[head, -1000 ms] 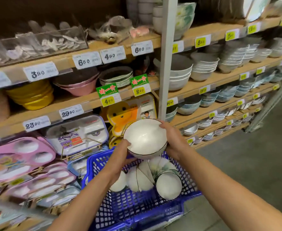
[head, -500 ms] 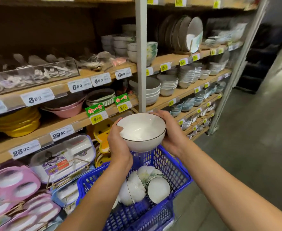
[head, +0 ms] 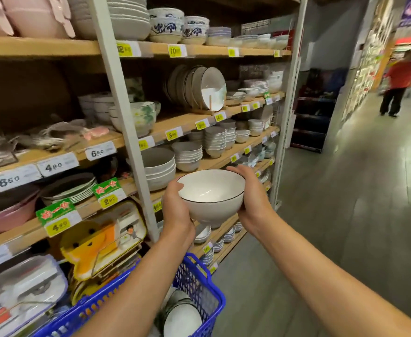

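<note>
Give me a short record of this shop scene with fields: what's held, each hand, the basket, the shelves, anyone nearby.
held: white ceramic bowl with a thin dark rim, upright, empty, in front of the shelves
grip left: left hand cups its left side, thumb at the rim
grip right: right hand cups its right side
basket: blue plastic mesh basket below the arms, more white bowls inside
shelves: wooden shelves with stacked bowls, plates, price tags
nearby: person in a red top far down the aisle
</note>
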The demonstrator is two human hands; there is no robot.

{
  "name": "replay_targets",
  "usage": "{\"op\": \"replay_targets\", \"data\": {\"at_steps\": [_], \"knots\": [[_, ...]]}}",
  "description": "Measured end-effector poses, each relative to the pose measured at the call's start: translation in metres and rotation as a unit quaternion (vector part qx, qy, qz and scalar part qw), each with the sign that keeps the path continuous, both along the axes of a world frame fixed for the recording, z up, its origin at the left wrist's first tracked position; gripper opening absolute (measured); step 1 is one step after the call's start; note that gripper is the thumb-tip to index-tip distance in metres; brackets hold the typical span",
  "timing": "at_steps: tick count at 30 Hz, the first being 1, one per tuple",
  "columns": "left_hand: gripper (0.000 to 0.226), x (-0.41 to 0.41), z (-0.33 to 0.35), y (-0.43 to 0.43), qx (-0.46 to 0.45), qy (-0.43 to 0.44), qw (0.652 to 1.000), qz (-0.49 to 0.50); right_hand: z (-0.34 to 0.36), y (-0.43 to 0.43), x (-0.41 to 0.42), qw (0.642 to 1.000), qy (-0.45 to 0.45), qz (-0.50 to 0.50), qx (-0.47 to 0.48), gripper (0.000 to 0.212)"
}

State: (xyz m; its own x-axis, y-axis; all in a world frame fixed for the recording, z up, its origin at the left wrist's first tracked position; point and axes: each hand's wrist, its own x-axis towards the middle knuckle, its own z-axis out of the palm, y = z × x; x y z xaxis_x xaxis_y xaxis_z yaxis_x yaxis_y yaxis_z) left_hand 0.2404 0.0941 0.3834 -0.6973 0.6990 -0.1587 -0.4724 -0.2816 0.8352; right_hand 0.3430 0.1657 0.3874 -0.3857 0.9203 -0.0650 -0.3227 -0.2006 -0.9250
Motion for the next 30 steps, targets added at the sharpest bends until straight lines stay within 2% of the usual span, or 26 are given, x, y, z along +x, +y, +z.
{"op": "replay_targets", "data": {"at_steps": [4,9,15,21,26,30], "knots": [[0.025,0.041,0.009,0.052,-0.022,0.002,0.999,-0.031,0.011,0.048,0.042,0.999,-0.011,-0.023,0.022,0.027],[0.028,0.075,0.015,0.107,0.005,-0.002,0.999,-0.039,0.017,0.102,0.081,0.998,-0.032,-0.031,0.035,0.026],[0.026,0.083,0.024,0.160,0.015,-0.016,0.999,-0.048,0.026,0.155,0.088,0.998,-0.037,-0.034,0.027,0.026],[0.025,0.048,0.021,0.214,0.025,0.010,1.000,-0.011,0.024,0.212,0.051,0.999,-0.032,-0.015,0.034,0.029],[0.026,-0.010,0.017,0.256,0.025,-0.017,0.999,0.026,0.021,0.260,-0.012,0.999,-0.032,0.033,0.021,0.022],[0.031,-0.056,0.019,0.279,0.016,-0.032,0.998,0.059,0.021,0.293,-0.067,0.997,-0.015,0.071,0.001,0.029]]}}
